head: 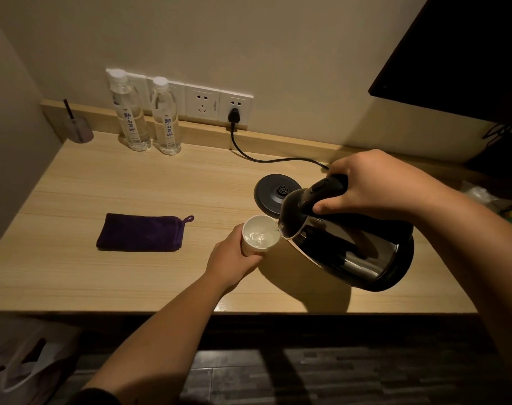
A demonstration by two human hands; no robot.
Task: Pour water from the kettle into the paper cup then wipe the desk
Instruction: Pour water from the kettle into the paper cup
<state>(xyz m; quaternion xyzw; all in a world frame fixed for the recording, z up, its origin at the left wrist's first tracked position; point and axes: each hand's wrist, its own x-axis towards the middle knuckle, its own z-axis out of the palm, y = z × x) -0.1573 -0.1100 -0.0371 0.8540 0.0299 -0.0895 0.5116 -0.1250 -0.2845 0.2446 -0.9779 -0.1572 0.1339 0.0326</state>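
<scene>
A steel kettle (351, 247) with a black lid and handle is tilted to the left above the wooden desk (132, 185). My right hand (377, 185) grips its handle. Its spout hangs over the rim of a white paper cup (260, 235), and water lies in the cup. My left hand (231, 261) is wrapped around the cup's near side, holding it on the desk. A folded dark purple cloth (140, 232) lies flat on the desk to the left of the cup.
The kettle's black base (273, 192) sits behind the cup, its cord (257, 157) running to a wall socket (235, 111). Two water bottles (148, 115) stand against the back ledge. A small clear holder (78, 127) stands at the far left. A plastic bag (24, 366) lies on the floor.
</scene>
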